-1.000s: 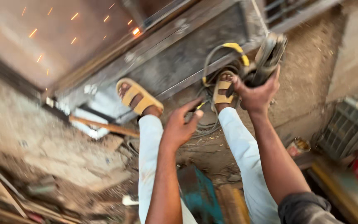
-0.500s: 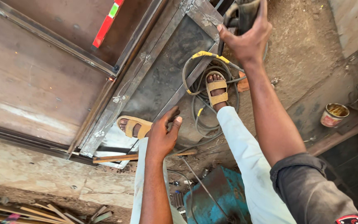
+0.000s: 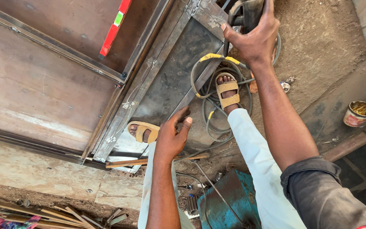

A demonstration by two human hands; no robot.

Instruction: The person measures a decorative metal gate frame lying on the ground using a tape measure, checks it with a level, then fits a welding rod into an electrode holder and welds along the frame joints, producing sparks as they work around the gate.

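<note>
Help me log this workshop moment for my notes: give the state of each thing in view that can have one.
Right hand: closed around a dark power tool.
Left hand: open, holding nothing.
Grey cable with yellow tape: looped on the ground.
Red spirit level: lying flat on the steel sheet.
Round paint tin: lid off, upright.
Grey steel frame: lying flat.

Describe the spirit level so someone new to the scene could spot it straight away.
Start at the big brown metal sheet filling the upper left. Near the top edge, just above the steel frame bar that crosses it, lies the spirit level, slanting. It is the only bright red bar there, with a green vial window in the middle.
</note>
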